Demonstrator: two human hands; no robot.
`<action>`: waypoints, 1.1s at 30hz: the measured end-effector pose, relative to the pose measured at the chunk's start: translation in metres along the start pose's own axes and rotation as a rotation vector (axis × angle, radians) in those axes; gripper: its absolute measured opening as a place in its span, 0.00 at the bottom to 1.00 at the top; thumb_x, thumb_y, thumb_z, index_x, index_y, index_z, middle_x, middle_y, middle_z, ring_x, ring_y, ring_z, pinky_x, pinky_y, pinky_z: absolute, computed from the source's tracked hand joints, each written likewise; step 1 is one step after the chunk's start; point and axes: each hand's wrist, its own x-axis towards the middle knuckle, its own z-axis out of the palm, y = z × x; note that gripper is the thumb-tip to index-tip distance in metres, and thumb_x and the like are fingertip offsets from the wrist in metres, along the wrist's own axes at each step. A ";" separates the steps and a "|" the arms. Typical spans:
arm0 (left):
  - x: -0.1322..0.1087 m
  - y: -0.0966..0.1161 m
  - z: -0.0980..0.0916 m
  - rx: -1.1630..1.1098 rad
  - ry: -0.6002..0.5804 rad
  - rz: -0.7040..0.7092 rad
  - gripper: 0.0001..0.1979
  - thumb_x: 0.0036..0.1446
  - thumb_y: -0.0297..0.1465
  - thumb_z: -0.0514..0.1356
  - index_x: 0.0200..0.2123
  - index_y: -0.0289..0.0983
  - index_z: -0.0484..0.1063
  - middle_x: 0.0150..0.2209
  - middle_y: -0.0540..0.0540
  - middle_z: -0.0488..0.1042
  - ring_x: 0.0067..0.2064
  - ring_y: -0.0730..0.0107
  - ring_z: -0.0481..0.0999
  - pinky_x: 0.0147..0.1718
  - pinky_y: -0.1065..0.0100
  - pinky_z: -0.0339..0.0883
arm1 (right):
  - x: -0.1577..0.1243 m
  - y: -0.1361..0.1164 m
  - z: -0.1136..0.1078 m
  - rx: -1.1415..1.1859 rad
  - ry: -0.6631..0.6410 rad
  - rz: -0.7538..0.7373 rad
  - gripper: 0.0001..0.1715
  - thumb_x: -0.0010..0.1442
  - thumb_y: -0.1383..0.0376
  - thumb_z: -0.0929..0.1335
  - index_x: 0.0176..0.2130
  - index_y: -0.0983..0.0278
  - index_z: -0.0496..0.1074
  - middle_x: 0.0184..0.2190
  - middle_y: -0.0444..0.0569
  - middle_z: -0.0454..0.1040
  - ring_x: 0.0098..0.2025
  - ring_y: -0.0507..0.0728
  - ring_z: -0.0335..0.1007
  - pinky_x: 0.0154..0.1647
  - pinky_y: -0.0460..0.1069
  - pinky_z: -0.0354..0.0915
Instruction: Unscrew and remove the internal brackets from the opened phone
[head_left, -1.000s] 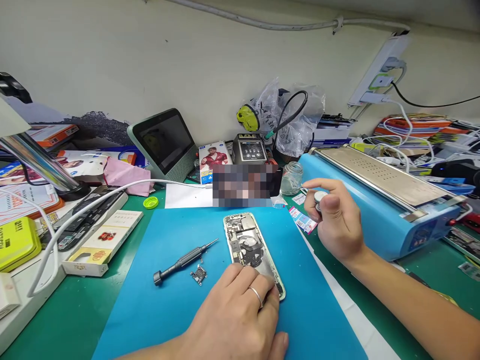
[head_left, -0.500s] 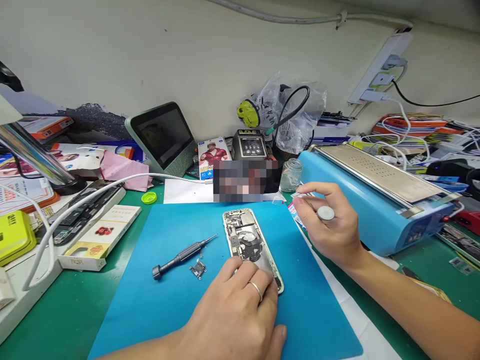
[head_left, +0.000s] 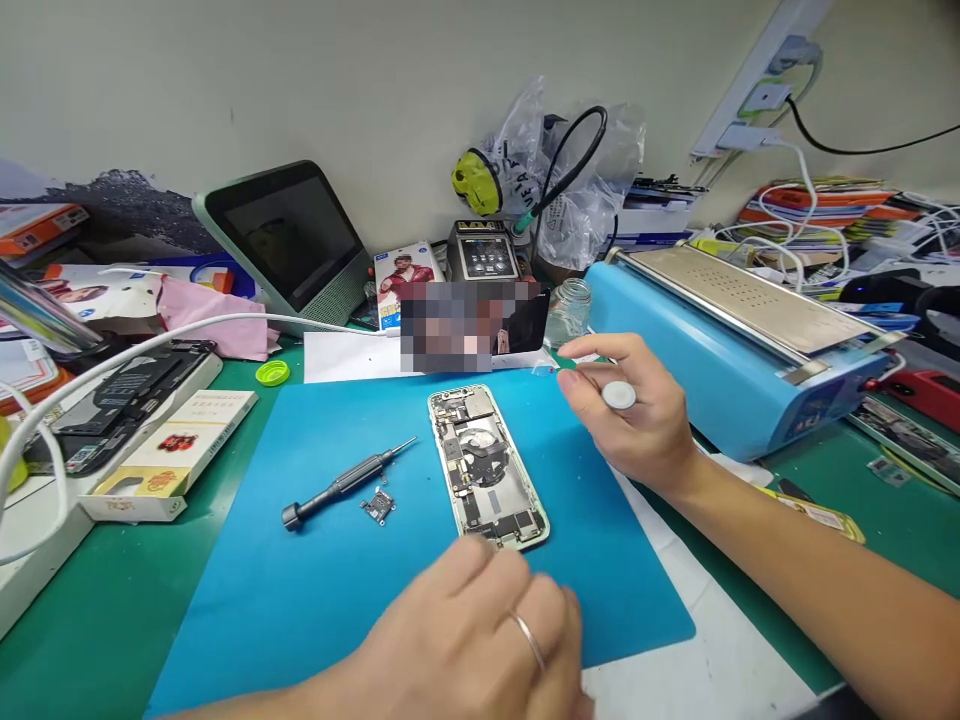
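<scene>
An opened phone (head_left: 486, 468) with its circuit boards showing lies on the blue work mat (head_left: 300, 580). My left hand (head_left: 480, 630), a ring on one finger, hovers just below the phone's near end, blurred, with its fingers bent. My right hand (head_left: 634, 415) is to the right of the phone, closed around a tool with a round silver cap (head_left: 619, 395). A dark screwdriver (head_left: 341, 487) and a small loose board part (head_left: 377, 505) lie left of the phone.
A blue heating machine (head_left: 750, 350) stands at the right. At the back are a tilted screen (head_left: 289, 240), a small glass jar (head_left: 568, 308), a control unit (head_left: 482, 258) and plastic bags. A flat box (head_left: 161, 460), a white cable and a green cap (head_left: 271, 373) lie left.
My left hand has drawn back off the phone's near end, leaving it uncovered. My right hand has moved left and nearer with the capped tool. The view has tilted downward.
</scene>
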 end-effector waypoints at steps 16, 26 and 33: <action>-0.020 -0.008 0.006 -0.417 -0.410 0.235 0.11 0.63 0.32 0.72 0.41 0.34 0.74 0.27 0.57 0.70 0.28 0.77 0.68 0.27 0.70 0.64 | -0.003 0.002 -0.011 0.318 -0.229 -0.007 0.25 0.69 0.45 0.65 0.58 0.52 0.71 0.21 0.39 0.58 0.22 0.56 0.54 0.23 0.53 0.51; -0.019 -0.009 0.010 -0.432 -0.459 0.190 0.18 0.63 0.32 0.72 0.25 0.37 0.70 0.26 0.55 0.72 0.27 0.80 0.71 0.30 0.73 0.67 | -0.006 0.001 -0.012 0.267 -0.089 -0.085 0.22 0.73 0.48 0.64 0.52 0.58 0.76 0.21 0.40 0.64 0.19 0.51 0.56 0.18 0.50 0.51; -0.013 -0.012 0.008 -0.448 -0.502 0.202 0.12 0.61 0.33 0.73 0.29 0.37 0.76 0.27 0.55 0.75 0.27 0.78 0.71 0.33 0.73 0.69 | 0.004 -0.008 -0.006 -0.037 0.375 -0.180 0.11 0.63 0.69 0.74 0.29 0.62 0.74 0.31 0.45 0.73 0.24 0.49 0.67 0.20 0.48 0.59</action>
